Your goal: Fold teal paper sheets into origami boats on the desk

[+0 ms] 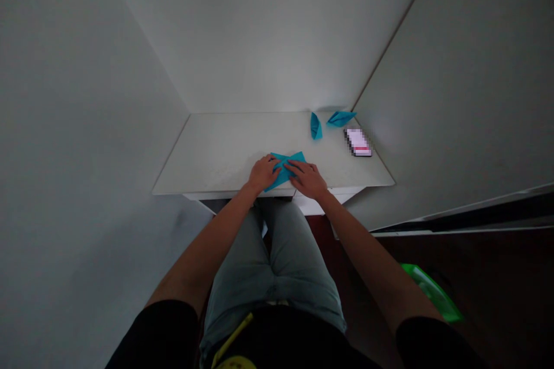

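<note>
A sheet of blue paper [283, 171], its shape partly folded, lies on the white table [225, 147] close to the front edge. My left hand [263, 173] rests on the paper's left side with fingers stretched out. On its right side lies my right hand [308, 177], fingers spread and flat. Both hands cover parts of the paper, so some of its folds are hidden. Toward the back right of the table are two folded blue paper boats, one narrow paper boat [315, 126] and another paper boat [341, 119] near the corner.
A phone [358, 142] with a lit, blurred screen lies at the table's right side. Walls [277, 34] enclose the table at the back and on both sides. A bright green object [433, 293] is on the dark floor at the lower right.
</note>
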A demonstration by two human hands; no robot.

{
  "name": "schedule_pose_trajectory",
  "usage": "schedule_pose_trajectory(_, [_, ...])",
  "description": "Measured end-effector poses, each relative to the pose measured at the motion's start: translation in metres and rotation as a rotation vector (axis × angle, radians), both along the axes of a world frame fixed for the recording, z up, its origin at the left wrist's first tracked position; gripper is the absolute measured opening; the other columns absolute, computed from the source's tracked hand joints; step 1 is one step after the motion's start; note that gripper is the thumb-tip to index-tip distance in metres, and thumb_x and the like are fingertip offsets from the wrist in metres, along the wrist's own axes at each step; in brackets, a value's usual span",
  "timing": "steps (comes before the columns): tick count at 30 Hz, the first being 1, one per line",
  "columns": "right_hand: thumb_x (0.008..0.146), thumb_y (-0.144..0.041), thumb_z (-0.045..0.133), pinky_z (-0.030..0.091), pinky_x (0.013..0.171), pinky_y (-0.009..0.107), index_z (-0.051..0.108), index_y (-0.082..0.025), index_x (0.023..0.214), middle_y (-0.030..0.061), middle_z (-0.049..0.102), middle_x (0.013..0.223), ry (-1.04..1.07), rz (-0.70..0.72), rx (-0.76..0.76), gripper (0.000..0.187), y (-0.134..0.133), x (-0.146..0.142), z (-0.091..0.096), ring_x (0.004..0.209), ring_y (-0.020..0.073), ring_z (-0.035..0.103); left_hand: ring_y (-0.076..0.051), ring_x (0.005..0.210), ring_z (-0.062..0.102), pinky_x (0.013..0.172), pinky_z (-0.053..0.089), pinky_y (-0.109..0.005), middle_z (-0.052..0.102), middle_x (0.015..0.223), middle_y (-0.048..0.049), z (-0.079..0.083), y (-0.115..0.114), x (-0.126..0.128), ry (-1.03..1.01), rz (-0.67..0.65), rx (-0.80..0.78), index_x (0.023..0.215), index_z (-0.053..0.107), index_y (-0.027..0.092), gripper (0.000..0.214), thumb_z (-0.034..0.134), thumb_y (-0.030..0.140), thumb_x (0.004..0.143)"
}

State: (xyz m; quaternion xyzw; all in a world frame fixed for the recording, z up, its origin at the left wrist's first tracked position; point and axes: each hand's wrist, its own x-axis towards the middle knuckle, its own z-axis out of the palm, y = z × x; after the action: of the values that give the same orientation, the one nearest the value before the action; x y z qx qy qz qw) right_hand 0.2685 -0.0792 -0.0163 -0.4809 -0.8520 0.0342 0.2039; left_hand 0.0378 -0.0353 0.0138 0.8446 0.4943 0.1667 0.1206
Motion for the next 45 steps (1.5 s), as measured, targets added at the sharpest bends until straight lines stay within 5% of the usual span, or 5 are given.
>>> schedule_pose_trajectory(6, [0.109, -0.056, 0.05, 0.029, 0.125, 0.061, 0.052, -0.035, 0.161, 0.008, 0.056, 0.164, -0.007, -0.074, -0.002, 0.056, 0.002, -0.006, -0.004, 0.149, 0.0347, 0.05, -0.032, 0.127, 0.063, 0.108, 0.051, -0.048, 0.066, 0.142, -0.0132, 0.004, -0.005, -0.008, 0.007, 0.045, 0.06, 0.137, 0.069, 0.026, 0.038, 0.054, 0.021, 0.103])
schedule_pose_trajectory(14, [0.089, -0.08, 0.069, 0.035, 0.119, 0.059, 0.061, -0.029, 0.155, 0.0169, 0.066, 0.145, -0.063, -0.075, -0.01, 0.084, -0.002, -0.002, 0.001, 0.133, 0.0405, 0.057, -0.035, 0.154, 0.046, 0.126, 0.036, -0.054, 0.055, 0.164, -0.0124, -0.018, -0.055, -0.046, -0.004, -0.113, 0.085, 0.155, 0.058, 0.027, 0.066, 0.072, 0.055, 0.097])
schedule_pose_trajectory(26, [0.093, -0.013, 0.066, 0.032, 0.12, 0.052, 0.068, -0.035, 0.144, 0.004, 0.061, 0.161, 0.01, 0.169, -0.084, 0.055, -0.031, 0.027, -0.001, 0.146, 0.0298, 0.056, -0.024, 0.138, 0.064, 0.123, 0.041, -0.047, 0.076, 0.139, -0.003, -0.034, -0.097, -0.068, -0.119, 0.022, 0.147, 0.136, 0.073, 0.03, 0.044, 0.063, 0.012, 0.098])
schedule_pose_trajectory(37, [0.108, -0.055, 0.052, 0.051, 0.093, 0.047, 0.077, -0.025, 0.104, 0.0087, 0.081, 0.102, 0.41, -0.04, -0.172, 0.039, -0.006, 0.03, 0.019, 0.099, 0.0297, 0.072, -0.022, 0.095, 0.074, 0.091, 0.056, -0.036, 0.082, 0.103, -0.0046, -0.005, -0.059, -0.062, -0.433, 0.158, -0.025, 0.109, 0.078, 0.022, 0.024, 0.063, 0.04, 0.104])
schedule_pose_trajectory(45, [0.097, -0.053, 0.063, 0.056, 0.08, 0.04, 0.071, -0.024, 0.114, 0.0035, 0.076, 0.091, 0.498, -0.236, -0.248, 0.035, 0.031, 0.02, 0.011, 0.084, 0.0261, 0.07, -0.023, 0.09, 0.074, 0.093, 0.056, -0.038, 0.078, 0.097, -0.0036, -0.002, -0.023, -0.049, -0.428, 0.331, -0.025, 0.132, 0.066, 0.02, 0.041, 0.076, 0.035, 0.095])
